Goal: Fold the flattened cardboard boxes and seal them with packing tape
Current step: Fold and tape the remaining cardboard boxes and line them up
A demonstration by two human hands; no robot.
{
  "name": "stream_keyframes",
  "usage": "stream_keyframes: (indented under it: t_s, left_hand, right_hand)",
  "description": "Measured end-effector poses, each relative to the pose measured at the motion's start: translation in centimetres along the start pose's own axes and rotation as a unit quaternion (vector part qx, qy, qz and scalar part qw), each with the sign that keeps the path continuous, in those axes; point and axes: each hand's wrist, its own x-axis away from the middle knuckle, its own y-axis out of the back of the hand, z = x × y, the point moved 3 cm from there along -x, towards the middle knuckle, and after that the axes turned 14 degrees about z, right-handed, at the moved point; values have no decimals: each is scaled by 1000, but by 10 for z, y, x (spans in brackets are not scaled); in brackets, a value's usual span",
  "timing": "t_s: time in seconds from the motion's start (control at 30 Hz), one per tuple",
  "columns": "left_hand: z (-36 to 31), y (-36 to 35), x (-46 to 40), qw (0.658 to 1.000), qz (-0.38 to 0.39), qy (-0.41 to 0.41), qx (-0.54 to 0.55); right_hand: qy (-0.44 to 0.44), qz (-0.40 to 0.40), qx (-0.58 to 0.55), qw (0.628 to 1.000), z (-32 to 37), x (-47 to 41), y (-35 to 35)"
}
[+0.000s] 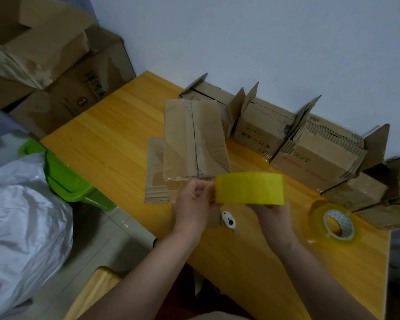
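A roll of yellow packing tape (249, 188) is held edge-on above the wooden table (106, 144), near its front edge. My left hand (194, 199) pinches the roll's left side, fingers curled. My right hand (273, 213) grips it from below on the right, mostly hidden behind the roll. A folded cardboard box (194, 139) stands just beyond the tape with its centre seam facing me. A flat piece of cardboard (155, 169) lies under and left of it.
A second tape roll (333, 222) lies flat on the table at right. A small white cutter (229, 220) lies below my hands. Several folded boxes (314, 153) line the wall. Large boxes (56, 65), a green stool (65, 176) and a white plastic bag (21, 215) stand left.
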Motion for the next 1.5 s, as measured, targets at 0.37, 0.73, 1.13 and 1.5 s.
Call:
stream_keyframes:
  t_s: [0.37,0.73,1.13,1.5]
  left_hand:
    - [8,20,3,985,-119,8,122]
    - [9,53,-1,980,-154,-31,120]
    - [8,88,-20,969,-239,17,64]
    - [11,82,-36,940,-332,-23,69]
  right_hand:
    - [1,-6,44,999,-7,-10,-5]
    - [-21,15,174,984,-20,-9,12]
    - [-118,45,501,856,-12,-29,39]
    - [-191,49,632,749,-3,-55,32]
